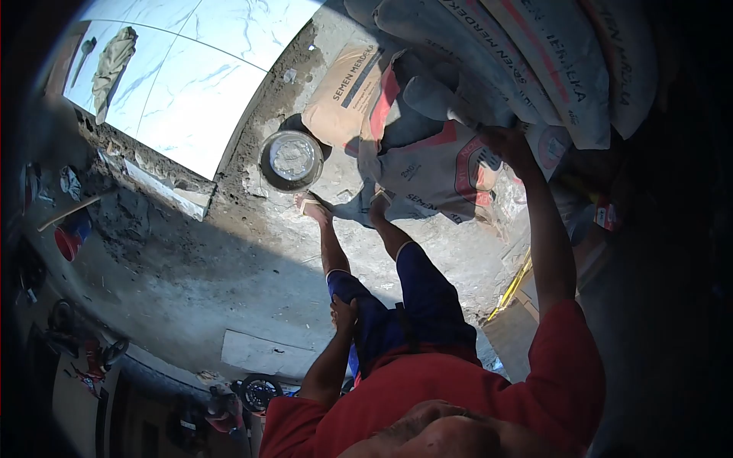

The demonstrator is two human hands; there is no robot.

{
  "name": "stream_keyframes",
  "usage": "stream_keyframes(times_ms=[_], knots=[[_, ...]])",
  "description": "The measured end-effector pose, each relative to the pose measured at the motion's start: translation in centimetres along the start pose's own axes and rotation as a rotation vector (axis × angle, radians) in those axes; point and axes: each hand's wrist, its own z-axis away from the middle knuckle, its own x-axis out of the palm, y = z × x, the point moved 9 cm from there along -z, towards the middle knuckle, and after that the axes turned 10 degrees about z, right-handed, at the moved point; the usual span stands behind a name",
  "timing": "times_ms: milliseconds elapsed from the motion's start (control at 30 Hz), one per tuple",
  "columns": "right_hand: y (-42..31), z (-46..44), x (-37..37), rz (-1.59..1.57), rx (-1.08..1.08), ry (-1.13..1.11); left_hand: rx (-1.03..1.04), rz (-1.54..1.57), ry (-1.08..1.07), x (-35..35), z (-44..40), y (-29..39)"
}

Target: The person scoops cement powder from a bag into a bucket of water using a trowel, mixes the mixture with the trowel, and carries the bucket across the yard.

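Tool I'm gripping [432,98]: grey, broad rounded blade, pointing left over the open bag [422,169]. My bag's pale paper with red and dark print, crumpled, lying on the floor [263,267], mouth gaping.

Reaching forward with the right arm [551,237] extended nearly straight, the right hand [508,146] too shadowed to show its fingers clearly. Braced low with the left arm [328,365] bent, resting the left hand [343,313] against the left thigh [368,305].
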Motion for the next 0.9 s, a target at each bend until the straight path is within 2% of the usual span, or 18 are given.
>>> stream_keyframes(times_ms=[100,133,167,300,367,467,533,567,633,667,700,900], knots=[[-3.0,4.9,2.3,-0.056,-0.018,-0.007,-0.016,-0.004,-0.001,-0.1,-0.2,-0.2],[-3.1,5.9,4.4,-0.164,0.027,-0.087,-0.019,0.000,0.003,-0.2,-0.2,-0.1],[-3.1,6.7,6.8,-0.271,0.073,-0.170,-0.023,0.003,-0.007,-0.3,-0.2,-0.2],[-5.6,7.9,17.9,-0.400,0.117,-0.272,-0.031,0.016,-0.020,-0.4,-0.6,-0.7],[-7.0,7.3,23.6,-0.446,0.094,-0.272,-0.039,0.041,-0.029,-0.7,-0.4,-0.8],[-6.8,5.0,32.4,-0.499,0.187,-0.288,-0.041,0.072,-0.044,-0.7,-0.7,-1.4],[-5.8,3.6,37.0,-0.515,0.431,-0.338,-0.039,0.083,-0.050,-0.5,-0.9,-1.8],[-6.3,2.1,38.7,-0.510,0.423,-0.343,-0.045,0.083,-0.053,-0.4,-1.2,-2.0],[-5.5,1.0,42.9,-0.719,0.689,-0.392,-0.065,0.082,-0.059,-0.3,-1.5,-2.5],[-6.4,0.4,45.1,-0.913,0.726,-0.551,-0.063,0.080,-0.055,-0.3,-1.8,-2.5],[-7.2,0.1,45.8,-0.961,0.793,-0.645,-0.065,0.077,-0.053,-0.4,-1.8,-2.6],[-7.4,-2.5,47.6,-1.102,0.869,-0.724,-0.021,0.158,-0.031,-2.6,-4.4,-1.0]])
